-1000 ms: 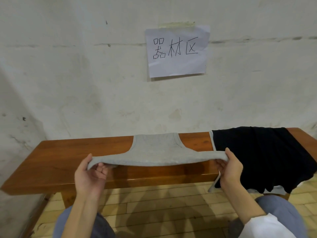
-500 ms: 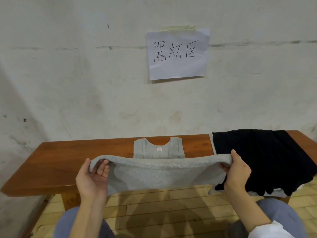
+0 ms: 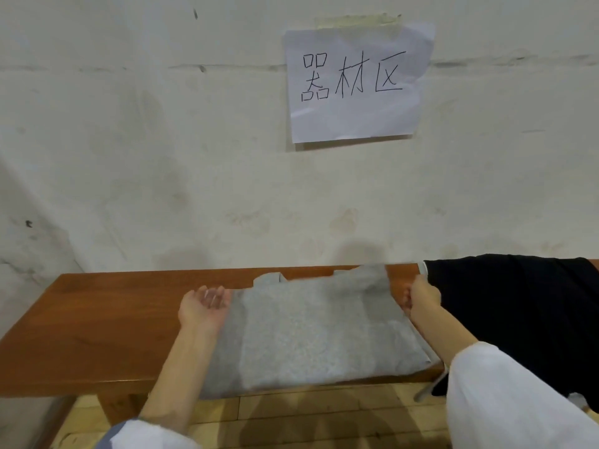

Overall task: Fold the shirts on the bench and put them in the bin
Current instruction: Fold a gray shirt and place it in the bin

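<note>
On the bench (image 3: 97, 319), my left hand (image 3: 202, 307) lies palm up, fingers relaxed, touching the gray shirt (image 3: 311, 332) at its left edge. The shirt spans between both hands, long axis left to right. My right hand (image 3: 421, 298), fingers curled, pinches its right edge beside the black shirt (image 3: 518, 319).

Right sleeve: loose white fabric sleeve (image 3: 505, 403) is covering the upper forearm.
Left sleeve: white fabric cuff (image 3: 152, 435) is showing near the elbow.
Beside left cuff: blue-grey cloth strip (image 3: 108, 441) is showing; garment unclear.
Hands: left hand (image 3: 204, 307) and right hand (image 3: 421, 299) are showing bare.
</note>
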The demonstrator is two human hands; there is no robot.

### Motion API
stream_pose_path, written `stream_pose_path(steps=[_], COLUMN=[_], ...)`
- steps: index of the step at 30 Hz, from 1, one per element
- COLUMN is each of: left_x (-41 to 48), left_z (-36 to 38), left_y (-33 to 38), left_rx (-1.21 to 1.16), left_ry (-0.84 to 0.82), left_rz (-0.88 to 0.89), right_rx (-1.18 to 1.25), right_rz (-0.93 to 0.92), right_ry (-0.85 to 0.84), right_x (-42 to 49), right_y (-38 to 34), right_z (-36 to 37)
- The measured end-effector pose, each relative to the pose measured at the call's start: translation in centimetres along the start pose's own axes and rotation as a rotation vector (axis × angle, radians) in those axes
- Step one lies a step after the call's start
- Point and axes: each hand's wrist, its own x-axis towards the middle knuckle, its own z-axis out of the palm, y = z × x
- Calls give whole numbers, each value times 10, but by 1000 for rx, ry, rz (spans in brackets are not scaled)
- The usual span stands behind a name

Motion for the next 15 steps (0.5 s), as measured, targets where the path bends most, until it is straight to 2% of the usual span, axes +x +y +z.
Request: stream_pose_path(steps=[2,4,6,7,9,11,13,15], left_x=[21,41,62,71,78,79,77,72], left_z=[-2,-6,-8,-10,-10,-13,-20,-26], left_y=[-13,-20,-19,-16,-13,-12,-13,-13], left_rx=[290,843,1418,1675,2084,2172,2058,2000], left_ry=[19,-23,-80,-103,-142,-204,-235,-250], left_rz=[162,480,783,849,830,868,988,1034], right_rx=[-360,-624,-840,-949,-1063,-1055,-1040,-992], right_rz=[-244,-562,-719,-765,-820,-827,-831,-847], right_ry=[16,-38,-59,-60,-87,-58,-44,-41], right_x=[19,30,39,43,46,48,51,49], right_y=[14,24,30,30,28,27,29,33], right_z=[5,8,15,20,29,36,40,42])
